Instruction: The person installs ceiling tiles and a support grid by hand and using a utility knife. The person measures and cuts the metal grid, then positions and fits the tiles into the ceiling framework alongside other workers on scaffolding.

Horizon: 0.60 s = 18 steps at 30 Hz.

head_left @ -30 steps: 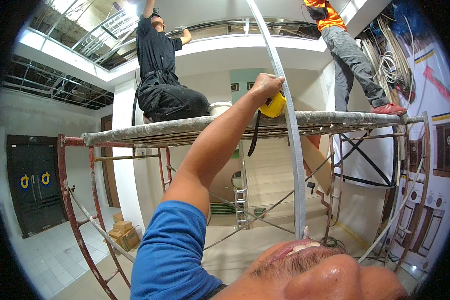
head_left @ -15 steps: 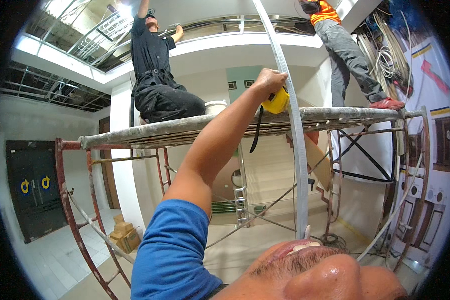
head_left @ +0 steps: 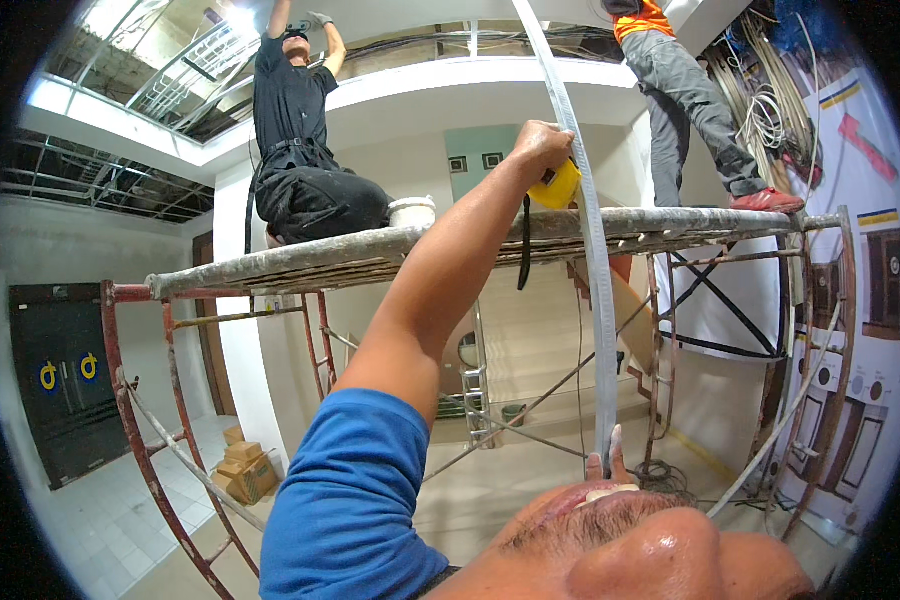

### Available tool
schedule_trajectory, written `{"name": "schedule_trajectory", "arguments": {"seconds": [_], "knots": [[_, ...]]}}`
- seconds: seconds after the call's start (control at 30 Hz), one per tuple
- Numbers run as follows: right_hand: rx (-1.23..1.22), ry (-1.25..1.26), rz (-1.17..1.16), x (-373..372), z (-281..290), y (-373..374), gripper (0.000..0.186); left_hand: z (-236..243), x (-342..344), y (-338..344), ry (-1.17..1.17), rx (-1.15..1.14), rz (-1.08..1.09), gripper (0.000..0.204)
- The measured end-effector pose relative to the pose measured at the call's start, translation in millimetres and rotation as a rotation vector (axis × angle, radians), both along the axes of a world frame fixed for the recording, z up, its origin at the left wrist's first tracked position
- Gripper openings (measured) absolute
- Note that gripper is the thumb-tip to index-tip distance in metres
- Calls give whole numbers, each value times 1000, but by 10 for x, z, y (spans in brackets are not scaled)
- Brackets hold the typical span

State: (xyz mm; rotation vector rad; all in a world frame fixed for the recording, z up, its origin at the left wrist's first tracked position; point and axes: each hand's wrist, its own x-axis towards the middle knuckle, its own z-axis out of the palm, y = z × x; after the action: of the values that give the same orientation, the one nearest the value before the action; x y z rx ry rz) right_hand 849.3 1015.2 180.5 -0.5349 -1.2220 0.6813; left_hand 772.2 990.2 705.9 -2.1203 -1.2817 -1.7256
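My left arm, in a blue sleeve, reaches up from the lower left. At its end my left hand [head_left: 543,146] is closed round a yellow tape measure [head_left: 555,187] with a black strap hanging from it. Those fingers press against a long, ribbed grey metal channel [head_left: 592,235], which runs steeply from the top edge down to the lower middle. Of my right hand [head_left: 617,458] only two fingertips show, one on each side of the channel's lower end; the rest is hidden.
A scaffold platform [head_left: 490,237] on rusty frames [head_left: 142,430] spans the view ahead. On it kneels a person in black [head_left: 295,130], beside a white bucket [head_left: 412,212]; another person in grey trousers [head_left: 670,100] stands at right. Cardboard boxes [head_left: 245,472] lie at left, coiled cable [head_left: 662,478] on the floor.
The kneeling person's lower hand has risen to the ceiling. A second fingertip of my right hand now shows at the channel's lower end. My left hand keeps hold of the tape measure.
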Motion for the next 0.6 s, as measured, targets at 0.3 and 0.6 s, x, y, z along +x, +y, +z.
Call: {"name": "schedule_trajectory", "arguments": {"seconds": [0.3,0.6], "knots": [[110,-59,-80,161,138,9,60,0,145,75,614,9,482,74],[230,-186,-218,356,421,-357,60,-211,173,48,605,159,704,99]]}}
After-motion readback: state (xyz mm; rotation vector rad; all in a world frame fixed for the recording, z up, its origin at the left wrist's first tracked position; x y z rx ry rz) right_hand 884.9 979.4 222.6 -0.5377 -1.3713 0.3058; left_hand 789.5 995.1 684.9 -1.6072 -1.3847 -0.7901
